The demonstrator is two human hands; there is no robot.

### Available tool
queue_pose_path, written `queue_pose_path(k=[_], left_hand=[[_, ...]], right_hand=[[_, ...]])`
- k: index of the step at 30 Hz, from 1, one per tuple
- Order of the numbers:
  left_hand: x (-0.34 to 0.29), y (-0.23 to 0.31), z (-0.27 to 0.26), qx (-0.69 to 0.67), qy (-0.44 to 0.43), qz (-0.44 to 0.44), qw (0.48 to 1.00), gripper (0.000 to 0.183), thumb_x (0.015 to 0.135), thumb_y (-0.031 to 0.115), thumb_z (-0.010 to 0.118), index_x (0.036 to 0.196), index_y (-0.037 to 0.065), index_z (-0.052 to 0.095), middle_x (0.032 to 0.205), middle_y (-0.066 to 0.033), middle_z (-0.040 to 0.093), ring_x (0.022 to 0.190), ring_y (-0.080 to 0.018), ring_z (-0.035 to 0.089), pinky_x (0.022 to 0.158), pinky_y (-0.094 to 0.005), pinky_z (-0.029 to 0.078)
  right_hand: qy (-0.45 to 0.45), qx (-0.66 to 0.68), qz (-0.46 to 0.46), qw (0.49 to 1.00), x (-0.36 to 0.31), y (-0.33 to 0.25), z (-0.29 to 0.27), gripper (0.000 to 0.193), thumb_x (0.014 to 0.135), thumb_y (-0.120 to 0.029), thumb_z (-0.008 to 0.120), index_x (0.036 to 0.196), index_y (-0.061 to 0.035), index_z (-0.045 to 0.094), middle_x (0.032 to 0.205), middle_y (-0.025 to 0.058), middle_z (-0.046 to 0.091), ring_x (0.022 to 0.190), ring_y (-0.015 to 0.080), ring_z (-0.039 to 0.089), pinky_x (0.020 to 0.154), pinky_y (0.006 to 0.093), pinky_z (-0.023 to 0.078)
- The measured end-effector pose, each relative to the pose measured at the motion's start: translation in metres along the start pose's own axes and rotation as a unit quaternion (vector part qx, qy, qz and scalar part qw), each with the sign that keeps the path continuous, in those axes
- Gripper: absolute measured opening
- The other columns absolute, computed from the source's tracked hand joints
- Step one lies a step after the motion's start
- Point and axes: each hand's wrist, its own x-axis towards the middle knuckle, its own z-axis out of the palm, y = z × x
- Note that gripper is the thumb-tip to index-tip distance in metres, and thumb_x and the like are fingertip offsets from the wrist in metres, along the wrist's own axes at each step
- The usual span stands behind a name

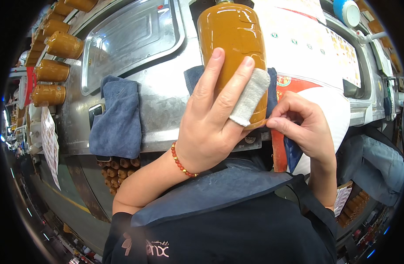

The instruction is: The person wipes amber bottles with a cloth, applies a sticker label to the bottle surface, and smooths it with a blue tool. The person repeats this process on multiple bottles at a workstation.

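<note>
A glossy brown glazed bottle (232,33) lies on its side in front of me, its base toward me, over a dark blue cloth (193,79). Across its lower body rests my left hand (213,112), holding it with fingers spread over the curve. One of those fingers wears a knitted off-white finger sleeve (254,94). Beside the bottle's base, my right hand (303,123) is closed in a pinch, its fingertips close to my left thumb. Whatever it pinches is too small or hidden to make out. A shiny blue piece (292,154) shows under my right hand.
Left on the metal bench (162,94) lie a folded blue cloth (118,114), a phone (95,111) partly under it, and a metal tray (131,39). Several brown bottles (63,44) line the far left. Printed sheets (298,39) cover the right side; a blue-and-white container (348,13) stands beyond.
</note>
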Motion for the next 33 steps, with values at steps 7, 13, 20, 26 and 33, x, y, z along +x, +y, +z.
queue_pose_path(k=[7, 13, 20, 26, 33], left_hand=[[-0.007, -0.001, -0.006, -0.026, 0.001, -0.046, 0.999, 0.088, 0.074, 0.037, 0.092, 0.142, -0.007, 0.056, 0.153, -0.0237, 0.046, 0.146, -0.0477, 0.04, 0.118, -0.0505, 0.041], [-0.015, -0.003, -0.007, -0.068, 0.003, -0.077, 0.995, 0.1, 0.073, 0.037, 0.093, 0.149, -0.007, 0.047, 0.157, -0.0241, 0.04, 0.147, -0.0446, 0.04, 0.119, -0.0498, 0.039], [-0.026, -0.007, -0.006, -0.143, -0.003, -0.123, 0.982, 0.107, 0.076, 0.035, 0.093, 0.156, -0.007, 0.036, 0.16, -0.0218, 0.033, 0.146, -0.0388, 0.042, 0.119, -0.0454, 0.038], [-0.029, -0.007, -0.011, -0.16, -0.003, -0.144, 0.977, 0.096, 0.081, 0.037, 0.088, 0.152, -0.008, 0.041, 0.158, -0.0258, 0.035, 0.146, -0.0447, 0.04, 0.117, -0.0472, 0.041], [-0.056, 0.008, -0.022, -0.041, 0.012, 0.013, 0.999, 0.041, 0.083, 0.019, 0.082, 0.119, 0.0, 0.074, 0.137, -0.0115, 0.062, 0.132, -0.0365, 0.058, 0.101, -0.0445, 0.056]], right_hand=[[0.025, 0.022, -0.026, 0.999, -0.001, 0.002, 0.002, 0.012, 0.089, -0.007, 0.081, 0.087, -0.0011, 0.07, 0.081, -0.0034, 0.055, 0.066, 0.0025, 0.049, 0.06, 0.0204, 0.04], [0.023, 0.013, -0.036, 0.999, -0.001, 0.001, 0.003, 0.012, 0.089, -0.006, 0.08, 0.087, -0.0006, 0.07, 0.081, -0.0027, 0.056, 0.067, 0.0029, 0.052, 0.06, 0.0206, 0.041], [0.023, 0.034, -0.024, 0.999, 0.001, 0.004, 0.004, 0.013, 0.09, -0.007, 0.08, 0.087, 0.0004, 0.069, 0.082, -0.0018, 0.058, 0.068, 0.0031, 0.055, 0.061, 0.02, 0.043], [0.024, 0.029, -0.018, 0.999, 0.004, 0.007, 0.007, 0.013, 0.09, -0.008, 0.08, 0.087, 0.0, 0.07, 0.081, -0.0032, 0.056, 0.067, 0.002, 0.052, 0.061, 0.0199, 0.042], [0.017, 0.048, -0.009, 0.999, 0.008, 0.013, 0.006, 0.014, 0.091, -0.009, 0.08, 0.087, -0.0012, 0.069, 0.079, -0.0048, 0.056, 0.067, 0.001, 0.049, 0.06, 0.0194, 0.04]])
